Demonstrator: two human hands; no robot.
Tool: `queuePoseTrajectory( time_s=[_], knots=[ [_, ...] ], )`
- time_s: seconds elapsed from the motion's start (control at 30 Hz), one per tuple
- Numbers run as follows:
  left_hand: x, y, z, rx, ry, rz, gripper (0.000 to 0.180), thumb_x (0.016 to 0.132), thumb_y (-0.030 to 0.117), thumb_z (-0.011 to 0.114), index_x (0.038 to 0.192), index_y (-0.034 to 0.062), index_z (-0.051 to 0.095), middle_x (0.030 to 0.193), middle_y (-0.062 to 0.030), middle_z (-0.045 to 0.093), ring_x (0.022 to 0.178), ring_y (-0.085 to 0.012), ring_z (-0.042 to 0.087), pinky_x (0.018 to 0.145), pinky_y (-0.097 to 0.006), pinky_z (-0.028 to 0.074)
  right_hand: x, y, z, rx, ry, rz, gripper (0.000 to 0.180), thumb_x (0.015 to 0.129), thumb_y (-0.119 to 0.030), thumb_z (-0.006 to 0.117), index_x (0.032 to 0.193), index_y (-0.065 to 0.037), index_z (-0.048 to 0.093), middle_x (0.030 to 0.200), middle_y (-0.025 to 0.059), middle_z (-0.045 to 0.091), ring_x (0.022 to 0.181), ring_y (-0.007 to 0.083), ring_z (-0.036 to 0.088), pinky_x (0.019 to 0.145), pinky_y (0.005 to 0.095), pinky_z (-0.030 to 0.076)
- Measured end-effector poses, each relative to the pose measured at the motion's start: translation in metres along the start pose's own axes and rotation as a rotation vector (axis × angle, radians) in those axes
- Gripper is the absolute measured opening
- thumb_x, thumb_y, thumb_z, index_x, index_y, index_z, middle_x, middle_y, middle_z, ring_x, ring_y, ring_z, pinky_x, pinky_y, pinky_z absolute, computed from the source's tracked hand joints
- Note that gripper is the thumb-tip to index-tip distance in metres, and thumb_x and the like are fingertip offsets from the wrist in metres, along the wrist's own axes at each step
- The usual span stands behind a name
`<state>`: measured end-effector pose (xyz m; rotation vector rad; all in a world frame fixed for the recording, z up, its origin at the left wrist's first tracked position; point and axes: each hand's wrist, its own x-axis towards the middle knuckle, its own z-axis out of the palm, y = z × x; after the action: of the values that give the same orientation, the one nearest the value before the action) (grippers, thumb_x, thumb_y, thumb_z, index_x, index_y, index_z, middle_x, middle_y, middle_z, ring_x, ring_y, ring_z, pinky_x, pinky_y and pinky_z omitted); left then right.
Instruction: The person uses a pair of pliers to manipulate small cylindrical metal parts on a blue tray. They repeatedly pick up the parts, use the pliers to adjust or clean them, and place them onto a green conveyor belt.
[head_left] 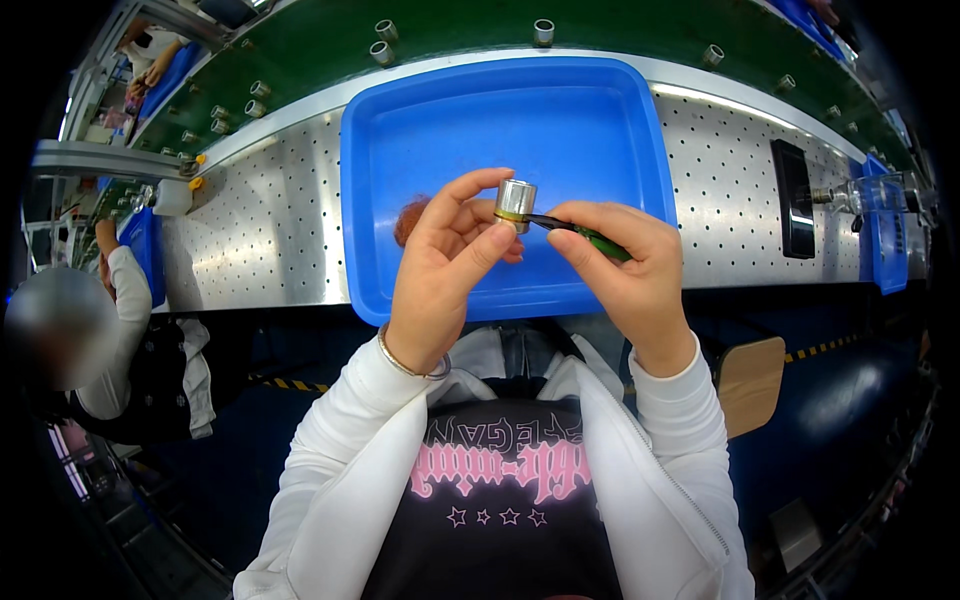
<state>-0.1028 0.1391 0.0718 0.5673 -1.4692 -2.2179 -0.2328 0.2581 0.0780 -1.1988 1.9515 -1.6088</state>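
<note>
From my remote seat: left hand [445, 245] clamped on a small shiny metal cup [516, 197], thumb at its lower edge, index finger up by its top, the others curled behind. Right hand [640, 255] clamped on a green-handled tool [608, 248], thumb and index finger pinching it, dark tip aimed left and meeting the cup near its lower rim, where I see a yellowish band; can't tell exactly what the tip grips. So cup is between the two hands, held up over a blue tray [351, 200]. Reddish-brown clump [408, 218] lies in the tray, left side, partly behind the left hand. Bracelet [405, 370] on the left wrist, white sleeves on both arms. Tray sits on a metal bench [265, 220] full of small holes. Right of it, I have a black flat device [793, 198] on the bench, then some clear thing I can't make out. Beyond the tray, a green belt [640, 30] runs across, with more metal cups [543, 33] spaced along it. Far left, another person's white sleeve [130, 290] beside a second blue tray [145, 255]. Lower right, a wooden seat [752, 385] below bench level.
</note>
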Motion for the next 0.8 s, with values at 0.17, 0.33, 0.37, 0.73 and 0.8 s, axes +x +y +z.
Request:
queuePoseTrajectory(
  time_s=[0.17, 0.33, 0.37, 0.73, 0.8],
  knots=[
    [0.0003, 0.0003, 0.0018, 0.041, 0.015, 0.012, 0.043, 0.088, 0.011, 0.056, 0.128, 0.0026, 0.043, 0.097, -0.0064, 0.057, 0.082, -0.0120, 0.054, 0.076, -0.026, 0.044, 0.0005, -0.0014, -0.0005, -0.010, -0.005, 0.009, 0.015, 0.074, -0.009, 0.070, 0.084, 0.000, 0.067, 0.076, 0.0129, 0.066, 0.062, 0.0211, 0.062, 0.056, 0.0268, 0.047],
    [0.0006, 0.0011, 0.0010, 0.044, 0.016, 0.008, 0.043, 0.087, 0.011, 0.056, 0.127, 0.0026, 0.044, 0.098, -0.0068, 0.058, 0.082, -0.0120, 0.055, 0.076, -0.026, 0.045, 0.0010, -0.0011, 0.0002, -0.014, 0.004, -0.011, 0.015, 0.073, -0.009, 0.071, 0.084, 0.000, 0.067, 0.075, 0.0131, 0.066, 0.061, 0.0211, 0.061, 0.056, 0.0268, 0.046],
    [0.0005, 0.0016, 0.0012, 0.046, 0.016, 0.008, 0.043, 0.087, 0.011, 0.056, 0.127, 0.0026, 0.044, 0.098, -0.0069, 0.058, 0.082, -0.0121, 0.055, 0.077, -0.026, 0.045, 0.0012, -0.0012, 0.0002, -0.016, 0.004, -0.013, 0.015, 0.073, -0.009, 0.071, 0.084, 0.000, 0.067, 0.075, 0.0132, 0.066, 0.061, 0.0212, 0.061, 0.056, 0.0267, 0.046],
    [-0.0003, -0.0016, -0.0041, -0.068, 0.011, -0.075, 0.038, 0.089, 0.015, 0.055, 0.125, 0.0033, 0.047, 0.099, -0.0075, 0.059, 0.086, -0.0125, 0.055, 0.080, -0.027, 0.045, -0.0004, 0.0006, 0.0052, 0.100, 0.013, 0.084, 0.023, 0.077, -0.010, 0.069, 0.097, -0.001, 0.061, 0.069, 0.0057, 0.059, 0.058, 0.0098, 0.052, 0.053, 0.0225, 0.040],
    [-0.0004, -0.0033, -0.0050, -0.095, 0.015, -0.085, 0.038, 0.089, 0.015, 0.054, 0.125, 0.0031, 0.047, 0.099, -0.0077, 0.059, 0.085, -0.0126, 0.055, 0.080, -0.027, 0.045, -0.0010, 0.0004, 0.0072, 0.119, -0.006, 0.124, 0.027, 0.077, -0.010, 0.069, 0.100, -0.002, 0.058, 0.065, 0.0036, 0.054, 0.057, 0.0078, 0.048, 0.051, 0.0215, 0.037]
  ],
)
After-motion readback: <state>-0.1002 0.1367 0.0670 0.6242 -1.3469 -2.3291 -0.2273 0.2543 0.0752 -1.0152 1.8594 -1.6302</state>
